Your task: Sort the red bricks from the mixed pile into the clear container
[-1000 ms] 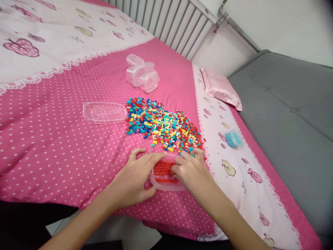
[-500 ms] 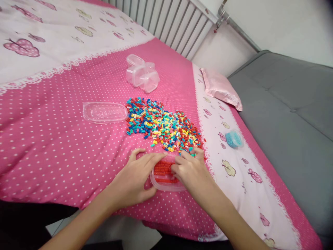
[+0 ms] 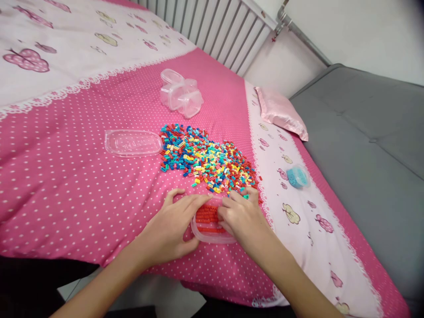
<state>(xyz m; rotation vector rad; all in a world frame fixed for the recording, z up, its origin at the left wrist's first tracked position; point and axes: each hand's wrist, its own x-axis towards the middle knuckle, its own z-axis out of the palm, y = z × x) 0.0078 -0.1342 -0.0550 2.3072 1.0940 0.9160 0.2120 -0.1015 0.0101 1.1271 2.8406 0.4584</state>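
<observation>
A small clear plastic tub (image 3: 212,237) with red pieces (image 3: 206,215) in it sits on the pink dotted bedspread near the bed's front edge. My left hand (image 3: 172,225) lies against the tub's left side, fingers curved round its rim. My right hand (image 3: 240,216) rests over the tub's right part, fingers bent down onto the red pieces; what they pinch is hidden. Just beyond the tub spreads a heap of small red, blue, yellow and teal pieces (image 3: 207,159).
A clear lid (image 3: 132,142) lies left of the heap. A cluster of empty clear tubs (image 3: 180,93) stands farther back. A small tub of blue pieces (image 3: 297,176) sits on the right border. A pink pillow (image 3: 280,112), a grey sofa (image 3: 364,145) and a radiator (image 3: 215,26) surround the bed.
</observation>
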